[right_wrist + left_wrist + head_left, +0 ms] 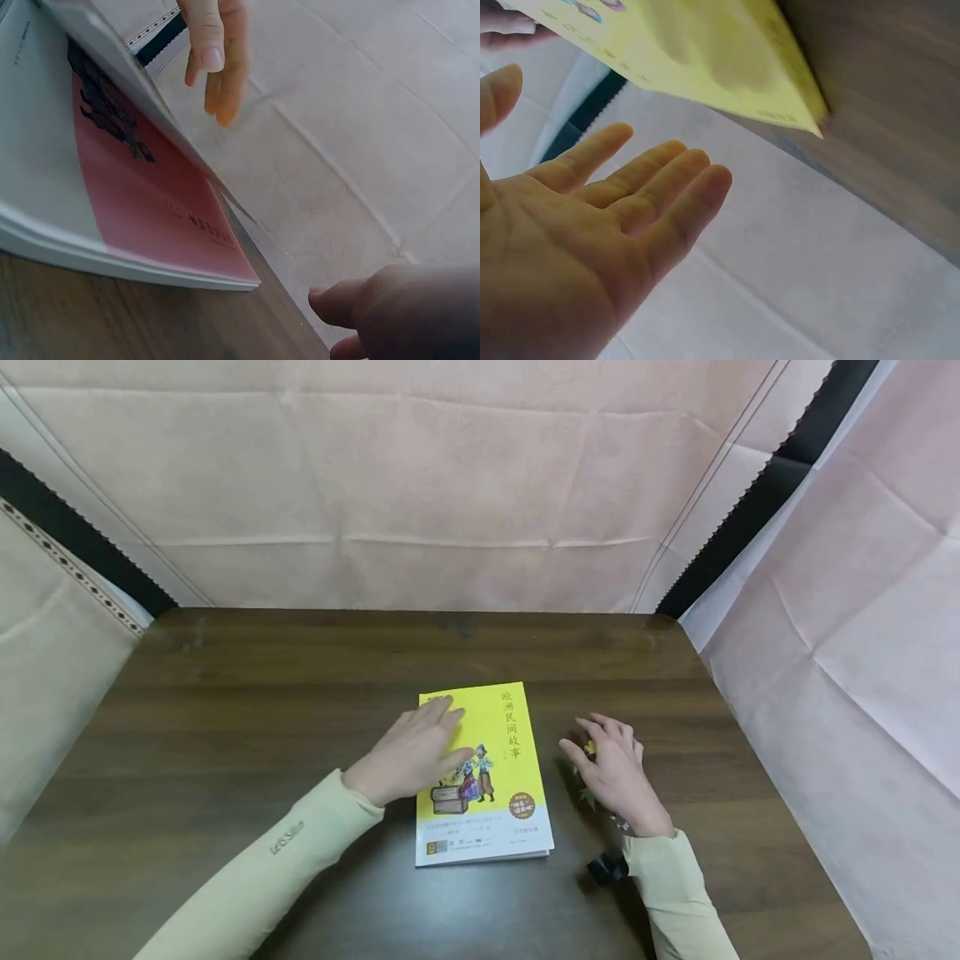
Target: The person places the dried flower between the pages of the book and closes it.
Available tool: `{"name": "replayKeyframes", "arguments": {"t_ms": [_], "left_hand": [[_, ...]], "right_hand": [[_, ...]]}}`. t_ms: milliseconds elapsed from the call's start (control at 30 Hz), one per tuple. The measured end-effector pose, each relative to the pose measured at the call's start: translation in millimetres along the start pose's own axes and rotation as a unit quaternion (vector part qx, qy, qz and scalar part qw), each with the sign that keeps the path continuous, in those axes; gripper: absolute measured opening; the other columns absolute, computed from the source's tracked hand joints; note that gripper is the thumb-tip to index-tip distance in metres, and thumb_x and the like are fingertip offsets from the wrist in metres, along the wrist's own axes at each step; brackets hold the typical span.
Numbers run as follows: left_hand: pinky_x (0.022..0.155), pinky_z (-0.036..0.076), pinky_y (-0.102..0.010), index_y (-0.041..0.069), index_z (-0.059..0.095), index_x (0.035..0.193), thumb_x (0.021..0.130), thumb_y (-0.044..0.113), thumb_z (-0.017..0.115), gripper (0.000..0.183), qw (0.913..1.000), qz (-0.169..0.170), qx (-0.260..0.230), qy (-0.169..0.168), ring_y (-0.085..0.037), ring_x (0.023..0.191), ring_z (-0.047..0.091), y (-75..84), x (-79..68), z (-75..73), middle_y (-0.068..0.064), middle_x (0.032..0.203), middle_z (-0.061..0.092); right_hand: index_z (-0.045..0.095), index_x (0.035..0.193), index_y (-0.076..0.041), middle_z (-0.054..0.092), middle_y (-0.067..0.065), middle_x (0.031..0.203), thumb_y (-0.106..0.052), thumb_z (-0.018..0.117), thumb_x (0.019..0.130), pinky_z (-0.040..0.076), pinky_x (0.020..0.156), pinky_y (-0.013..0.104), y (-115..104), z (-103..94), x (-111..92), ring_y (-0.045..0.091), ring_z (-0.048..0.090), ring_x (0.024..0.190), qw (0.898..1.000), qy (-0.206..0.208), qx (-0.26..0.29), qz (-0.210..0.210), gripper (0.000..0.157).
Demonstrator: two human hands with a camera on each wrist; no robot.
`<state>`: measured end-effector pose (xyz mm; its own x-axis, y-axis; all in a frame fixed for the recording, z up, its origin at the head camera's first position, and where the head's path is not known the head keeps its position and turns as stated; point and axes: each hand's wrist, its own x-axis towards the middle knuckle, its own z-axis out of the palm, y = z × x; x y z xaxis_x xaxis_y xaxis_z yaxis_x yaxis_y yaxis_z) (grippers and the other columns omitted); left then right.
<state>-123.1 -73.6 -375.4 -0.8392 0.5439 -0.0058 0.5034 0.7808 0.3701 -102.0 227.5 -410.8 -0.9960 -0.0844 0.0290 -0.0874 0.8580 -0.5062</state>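
In the head view a paperback book (487,827) with a yellow and white cover lies on the brown table, front side up. My left hand (412,756) hovers close over the cover's left part, fingers extended; in the left wrist view its palm (562,232) faces the yellow cover. To the right of the book is my right hand (615,772), apart from it, fingers loosely bent and holding nothing. From the right wrist view, the book's front cover stands slightly raised, showing a pink and white page (150,202) beneath.
The wooden table (300,652) runs back to a pale fabric wall (420,485). More fabric hangs at both sides, with black strips (757,510) at the corners. A small black device (607,868) sits at my right wrist. Small yellow and green bits (590,747) show beside the right hand.
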Motion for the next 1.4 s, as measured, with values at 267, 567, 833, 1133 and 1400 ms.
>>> {"name": "replayKeyframes", "arguments": {"t_ms": [267,567,833,1133,1400], "left_hand": [[0.11,0.029,-0.055,-0.001,0.042,0.145,0.091,0.05,0.061,0.077,0.9989,-0.022,0.01,-0.041,-0.039,0.142,0.025,7.4,3.3,15.4,-0.025,0.154,0.028],[0.11,0.028,-0.058,0.001,0.038,0.148,0.087,0.053,0.065,0.084,0.9951,-0.064,-0.02,-0.073,-0.04,0.143,0.021,-5.9,-6.0,26.5,-0.025,0.156,0.022],[0.108,0.031,-0.057,0.004,0.04,0.147,0.084,0.056,0.068,0.086,0.9968,-0.059,-0.014,-0.052,-0.04,0.141,0.026,-12.7,-9.3,35.3,-0.024,0.155,0.024],[0.106,0.033,-0.056,0.006,0.041,0.147,0.084,0.057,0.068,0.086,0.9982,-0.049,-0.007,-0.033,-0.039,0.14,0.027,-14.8,-10.7,37.8,-0.023,0.155,0.025],[0.107,0.032,-0.057,0.007,0.04,0.148,0.084,0.058,0.067,0.086,0.9973,-0.059,-0.019,-0.04,-0.039,0.141,0.026,-17.1,-11.6,38.8,-0.022,0.156,0.023]], "right_hand": [[0.052,0.135,0.002,0.04,0.022,0.145,-0.041,0.059,0.096,0.019,0.103,0.06,5.9,4.1,0.7,0.041,0.027,0.132,1.0,0.005,-0.003,0.0,0.059],[0.059,0.129,0.0,0.04,0.021,0.145,-0.042,0.054,0.098,0.017,0.106,0.059,-4.2,7.1,0.5,0.038,0.026,0.133,1.0,-0.027,0.01,-0.012,0.053],[0.068,0.12,-0.005,0.037,0.017,0.148,-0.043,0.057,0.097,0.019,0.105,0.056,-15.5,21.6,-2.9,0.034,0.024,0.134,0.997,-0.067,0.013,-0.029,0.046],[0.072,0.109,-0.005,0.038,0.016,0.147,-0.031,0.074,0.088,0.017,0.106,0.059,-25.0,29.9,-3.9,0.033,0.026,0.133,0.996,-0.065,-0.005,-0.058,0.033],[0.072,0.108,-0.006,0.04,0.014,0.146,-0.027,0.077,0.085,0.021,0.104,0.056,-34.5,25.9,-4.1,0.032,0.027,0.132,0.997,-0.058,0.006,-0.047,0.032]]}}
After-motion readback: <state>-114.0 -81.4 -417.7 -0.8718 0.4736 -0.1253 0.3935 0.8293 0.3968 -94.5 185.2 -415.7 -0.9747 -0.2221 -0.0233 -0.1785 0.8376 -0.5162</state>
